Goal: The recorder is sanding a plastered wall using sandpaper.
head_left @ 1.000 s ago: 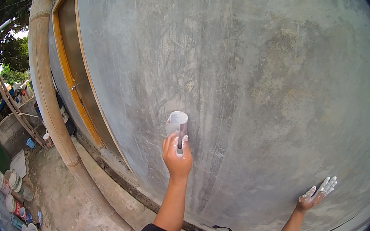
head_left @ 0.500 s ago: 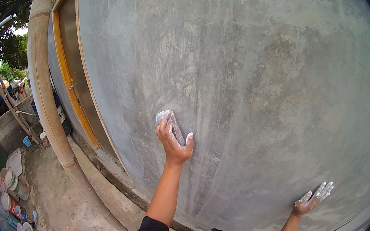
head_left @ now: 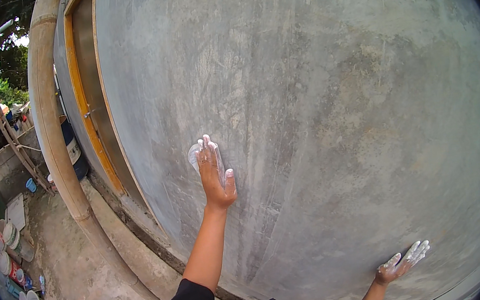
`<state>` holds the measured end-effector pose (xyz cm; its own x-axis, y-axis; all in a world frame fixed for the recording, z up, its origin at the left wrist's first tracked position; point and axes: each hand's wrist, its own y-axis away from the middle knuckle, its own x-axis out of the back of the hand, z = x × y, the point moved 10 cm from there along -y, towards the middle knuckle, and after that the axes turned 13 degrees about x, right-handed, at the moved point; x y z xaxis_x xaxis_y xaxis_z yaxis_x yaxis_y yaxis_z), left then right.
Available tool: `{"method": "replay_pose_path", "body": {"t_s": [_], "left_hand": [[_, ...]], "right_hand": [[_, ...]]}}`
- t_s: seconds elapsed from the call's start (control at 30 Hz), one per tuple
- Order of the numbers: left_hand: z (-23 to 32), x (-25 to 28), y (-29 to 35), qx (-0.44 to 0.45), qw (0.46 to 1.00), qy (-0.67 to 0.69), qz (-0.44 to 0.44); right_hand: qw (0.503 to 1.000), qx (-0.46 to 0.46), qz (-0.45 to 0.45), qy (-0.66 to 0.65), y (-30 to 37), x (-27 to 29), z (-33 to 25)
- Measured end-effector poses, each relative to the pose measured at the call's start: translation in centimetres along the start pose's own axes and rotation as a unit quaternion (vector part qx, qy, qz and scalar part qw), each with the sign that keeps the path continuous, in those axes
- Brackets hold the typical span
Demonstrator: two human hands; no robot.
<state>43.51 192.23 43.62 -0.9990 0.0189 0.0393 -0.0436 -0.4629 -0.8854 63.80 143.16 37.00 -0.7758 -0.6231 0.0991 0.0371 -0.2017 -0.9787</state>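
My left hand (head_left: 214,180), dusted white at the fingertips, presses a pale, curved piece of sandpaper (head_left: 193,158) against the grey plastered wall (head_left: 308,117). Its fingers point up over the sheet and the thumb stands out to the right, so most of the sheet is hidden under the palm. Low on the right, my right hand (head_left: 402,262) is coated in white powder. Its fingers are stretched out and it appears to rest on the wall, holding nothing.
A bamboo pole (head_left: 48,101) stands left of the wall, before a brown door (head_left: 87,61) with an orange frame. Several paint buckets (head_left: 12,235) line the far left of the concrete floor (head_left: 79,254). A ladder (head_left: 6,127) leans farther back.
My left hand has slid slightly up and left along the wall with the sandpaper, its fingers now straighter and flatter. My right hand stays in nearly the same place.
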Motion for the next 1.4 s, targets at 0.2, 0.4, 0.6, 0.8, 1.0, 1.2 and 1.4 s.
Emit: {"method": "replay_pose_path", "body": {"t_s": [0.2, 0.4, 0.6, 0.8, 1.0, 1.2, 1.4], "left_hand": [[1.8, -1.7, 2.9, 0.066, 0.996, 0.065, -0.003], [2.3, -1.9, 3.9, 0.078, 0.996, 0.037, 0.009], [0.3, -1.8, 4.1, 0.186, 0.981, -0.021, 0.054], [2.0, -3.4, 8.3, 0.174, 0.984, 0.029, -0.019], [0.5, -2.4, 4.9, 0.182, 0.983, 0.012, 0.011], [1.6, -3.6, 9.3, 0.222, 0.973, 0.054, -0.031], [0.5, -2.6, 5.6, 0.203, 0.979, 0.011, -0.004]], "right_hand": [[1.0, 0.0, 0.001, 0.0, 0.2, 0.0, 0.3], [1.0, 0.003, 0.004, 0.0, 0.4, -0.1, 0.4], [1.0, 0.007, 0.015, -0.016, 0.2, -0.1, 0.1], [1.0, 0.012, 0.018, -0.005, -0.4, 0.3, -0.4], [0.999, 0.011, 0.023, -0.02, -0.4, 0.1, -0.3], [0.999, 0.016, 0.025, -0.028, -0.3, 0.3, -0.3], [1.0, 0.004, 0.01, -0.002, 0.5, 0.0, 0.5]]}}
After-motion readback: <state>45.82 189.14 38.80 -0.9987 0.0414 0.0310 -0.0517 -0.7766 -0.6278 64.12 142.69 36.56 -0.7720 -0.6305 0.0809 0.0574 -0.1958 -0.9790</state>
